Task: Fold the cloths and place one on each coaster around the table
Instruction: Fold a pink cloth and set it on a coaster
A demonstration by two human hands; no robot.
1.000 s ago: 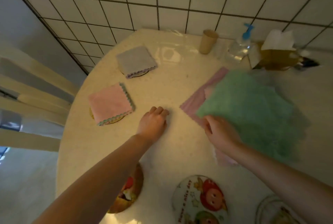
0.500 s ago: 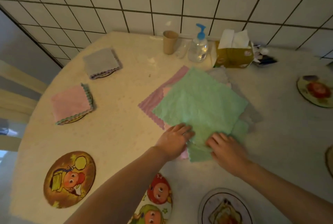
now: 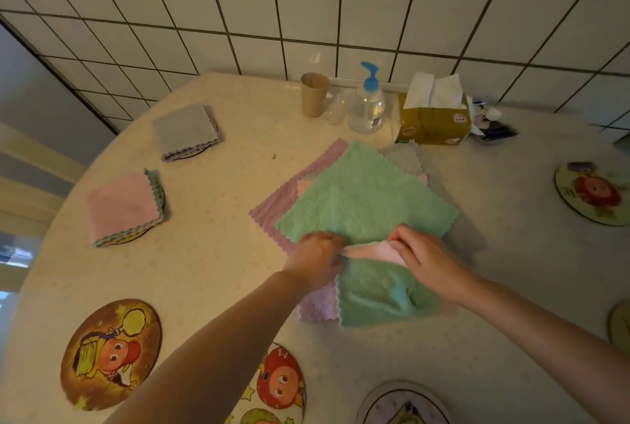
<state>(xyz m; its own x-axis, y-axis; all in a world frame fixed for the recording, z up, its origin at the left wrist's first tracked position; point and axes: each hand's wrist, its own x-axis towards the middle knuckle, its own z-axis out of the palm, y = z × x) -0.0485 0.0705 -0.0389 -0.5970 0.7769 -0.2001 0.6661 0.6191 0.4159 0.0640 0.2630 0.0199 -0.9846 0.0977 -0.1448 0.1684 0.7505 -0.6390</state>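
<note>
both hands (image 3: pixel 315 258) (image 3: pixel 426 258) pinching green cloth (image 3: pixel 366 198), tissues (image 3: pixel 433 91) in box (image 3: pixel 431 125)

Fluffy matt green cloth (image 3: pixel 366 198), glossy table (image 3: pixel 238 137)

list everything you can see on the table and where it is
green cloth: 1, green with pink underside, centre, atop the flat pile
flat cloths: several, purple, pink, grey, under the green one
folded cloths: 2, grey far left, pink nearer, each on a coaster
bare coasters: 5 showing, cartoon prints, near and right edges
cup: 1, tan, by wall
pump bottle: 1, clear, blue top
tissue box: 1, yellow
table: 1, cream
hands: left, right, gripping green cloth's near edge
</note>
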